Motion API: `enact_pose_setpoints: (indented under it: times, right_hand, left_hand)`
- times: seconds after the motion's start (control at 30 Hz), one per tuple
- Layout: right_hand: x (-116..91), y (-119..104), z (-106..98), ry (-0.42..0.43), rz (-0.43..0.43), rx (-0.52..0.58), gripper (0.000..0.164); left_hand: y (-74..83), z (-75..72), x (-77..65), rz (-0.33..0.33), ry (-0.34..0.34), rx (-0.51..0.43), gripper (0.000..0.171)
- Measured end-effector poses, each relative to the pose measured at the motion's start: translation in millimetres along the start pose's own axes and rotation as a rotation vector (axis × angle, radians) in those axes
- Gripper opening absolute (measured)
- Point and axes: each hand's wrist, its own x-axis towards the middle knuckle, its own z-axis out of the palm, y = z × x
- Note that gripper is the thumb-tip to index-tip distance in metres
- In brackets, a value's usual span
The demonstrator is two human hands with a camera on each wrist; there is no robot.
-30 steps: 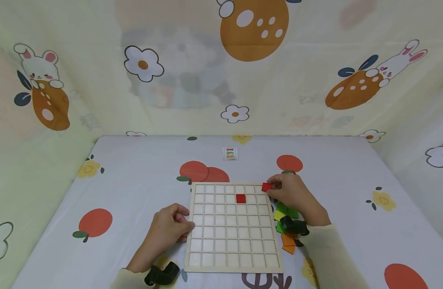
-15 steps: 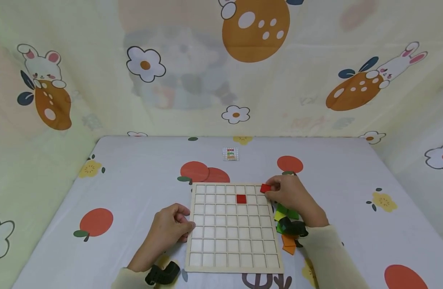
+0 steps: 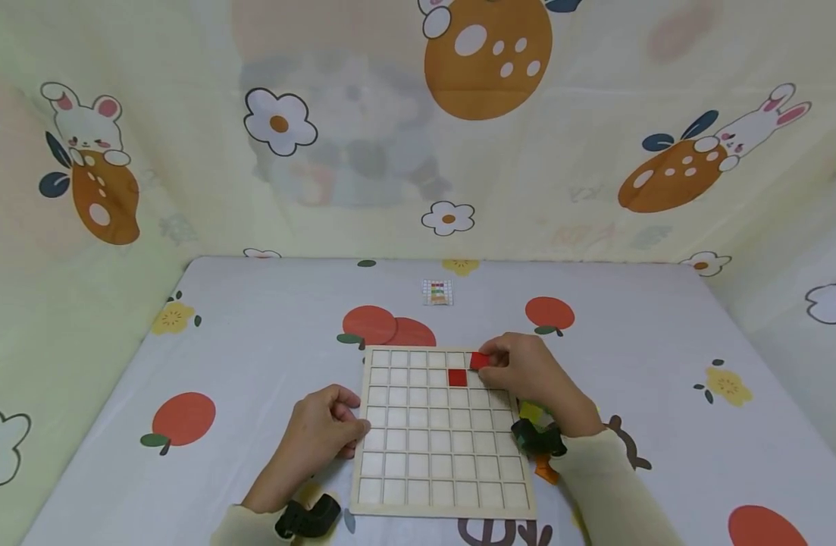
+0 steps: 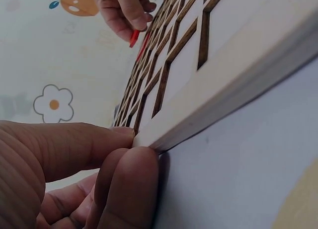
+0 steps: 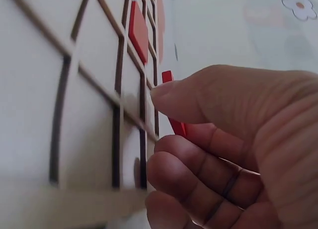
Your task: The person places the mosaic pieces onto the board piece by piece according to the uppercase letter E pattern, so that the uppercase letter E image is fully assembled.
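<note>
A light wooden grid board lies flat in front of me, divided into square cells. One red square tile sits in a cell of its second row from the far edge. My right hand pinches another red square tile between thumb and fingers, over the board's far right part. In the right wrist view this held tile is tilted, partly hidden by the thumb. My left hand grips the board's left edge, thumb at the rim and a curled finger against the side.
Green, yellow and orange tiles lie right of the board, partly covered by the right wrist's black strap. A small card with a coloured grid pattern lies beyond the board. A fruit-print cloth covers the table.
My right hand has moved left with the red tile, from the board's far right corner to farther in over the far row. The left hand stays at the board's edge.
</note>
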Motion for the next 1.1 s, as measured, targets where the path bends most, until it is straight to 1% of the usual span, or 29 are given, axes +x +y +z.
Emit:
enact_pose_setpoints:
  times: [0.23,0.37,0.47,0.57,0.67,0.9,1.1]
  right_hand:
    - [7,-15,9,-0.033,-0.038,0.009,0.021]
    - [11,-22,15,-0.047,-0.077,0.002,0.02]
    - [13,-27,20,-0.06,-0.081,0.011,0.02]
    - [13,-30,25,-0.072,-0.054,0.021,0.02]
    - [12,-32,29,-0.078,-0.03,0.011,0.019]
    - [10,-32,32,-0.069,-0.083,-0.019,0.018]
    - [12,-32,33,-0.07,-0.097,-0.033,0.021]
  left_hand:
    - [0.5,-1.3,-0.6,0.01,0.011,0.012,0.025]
    - [-0.2,-1.6,-0.2,0.012,0.012,0.013,0.025]
    - [-0.6,-1.5,0.3,0.013,0.01,0.012,0.025]
    - [-0.4,-1.1,0.5,0.012,0.003,0.004,0.026]
    - [-0.1,-0.3,0.4,0.013,-0.003,-0.005,0.026]
    - [0.0,-0.3,0.5,0.012,0.0,-0.005,0.026]
    - [-0.2,-0.8,1.4,0.005,0.005,0.0,0.026]
